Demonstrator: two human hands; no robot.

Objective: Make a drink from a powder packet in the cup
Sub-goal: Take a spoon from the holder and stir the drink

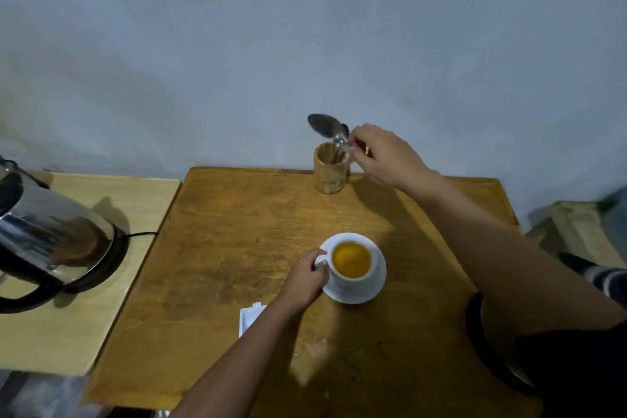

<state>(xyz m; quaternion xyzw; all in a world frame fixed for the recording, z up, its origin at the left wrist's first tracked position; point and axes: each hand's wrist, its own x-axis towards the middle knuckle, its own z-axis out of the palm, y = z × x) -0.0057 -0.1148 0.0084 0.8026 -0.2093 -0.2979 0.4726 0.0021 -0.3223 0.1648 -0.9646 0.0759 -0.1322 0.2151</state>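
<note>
A white cup (353, 276) filled with orange liquid stands on a white saucer (375, 288) in the middle of the wooden table (237, 248). My left hand (305, 276) grips the cup's handle. At the table's far edge stands a wooden holder (330, 168) with spoons (324, 125) sticking out of it. My right hand (383, 154) reaches to the holder's right side, and its fingertips pinch a spoon's handle just above the rim. A white packet (249, 317) lies near my left forearm, partly hidden by it.
A steel electric kettle (51, 231) sits on its base on a lighter side table (68, 332) to the left, cord trailing right. A round dark-rimmed object (488, 346) lies under my right arm. The wall is close behind the table.
</note>
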